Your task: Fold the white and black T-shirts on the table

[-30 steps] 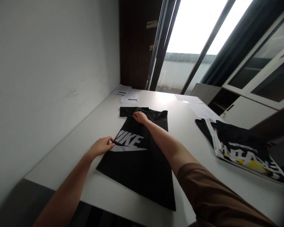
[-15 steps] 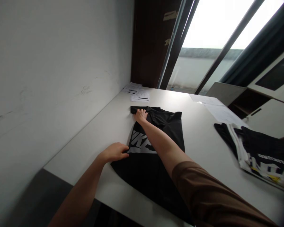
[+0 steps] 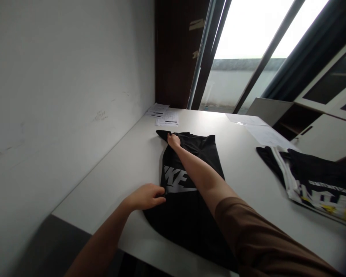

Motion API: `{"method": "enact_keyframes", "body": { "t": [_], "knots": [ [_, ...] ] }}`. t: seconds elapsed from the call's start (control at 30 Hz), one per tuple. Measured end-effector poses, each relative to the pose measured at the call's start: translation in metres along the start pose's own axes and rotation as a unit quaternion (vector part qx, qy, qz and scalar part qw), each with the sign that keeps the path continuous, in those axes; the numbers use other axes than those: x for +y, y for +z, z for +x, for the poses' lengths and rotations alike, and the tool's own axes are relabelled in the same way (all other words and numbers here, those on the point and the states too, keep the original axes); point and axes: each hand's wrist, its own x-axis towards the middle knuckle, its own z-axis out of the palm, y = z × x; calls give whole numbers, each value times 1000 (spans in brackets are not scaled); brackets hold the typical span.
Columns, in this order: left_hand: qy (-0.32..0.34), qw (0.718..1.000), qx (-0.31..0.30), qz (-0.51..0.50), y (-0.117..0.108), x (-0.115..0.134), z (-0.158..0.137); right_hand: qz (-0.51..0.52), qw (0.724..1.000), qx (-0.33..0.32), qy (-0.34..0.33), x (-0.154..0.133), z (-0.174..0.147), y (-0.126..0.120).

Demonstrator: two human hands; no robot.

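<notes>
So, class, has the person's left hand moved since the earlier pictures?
Yes: judged against the wall, the left hand has shifted to the right, away from it.

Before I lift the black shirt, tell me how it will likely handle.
The black shirt is probably floppy: it bends into a curve near the left hand. It may bunch when gripped, as it gathers at the right hand. It looks thin, so it is likely light.

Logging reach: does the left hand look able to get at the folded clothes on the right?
Probably not: the left hand pinches the black shirt at its edge, and the right arm stretches between that hand and the folded clothes.
</notes>
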Motion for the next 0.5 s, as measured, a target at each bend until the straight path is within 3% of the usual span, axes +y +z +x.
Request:
{"method": "enact_keyframes", "body": {
  "t": [0.1, 0.17, 0.23, 0.27, 0.4, 0.5],
  "knots": [
    [8, 999, 8, -35, 1, 12, -1, 68, 995, 35, 64, 11, 3, -16],
    [6, 999, 19, -46, 3, 21, 1, 97, 991, 55, 70, 22, 3, -29],
    [9, 998, 25, -51, 6, 30, 5, 199, 970, 105, 88, 38, 0, -43],
    [14, 998, 23, -51, 7, 35, 8, 274, 946, 139, 102, 47, -2, -50],
    [42, 998, 14, -35, 17, 59, 19, 528, 803, 229, 154, 87, -12, -78],
    [56, 998, 5, -24, 27, 80, 29, 600, 745, 241, 164, 114, -23, -94]
  ]
}}
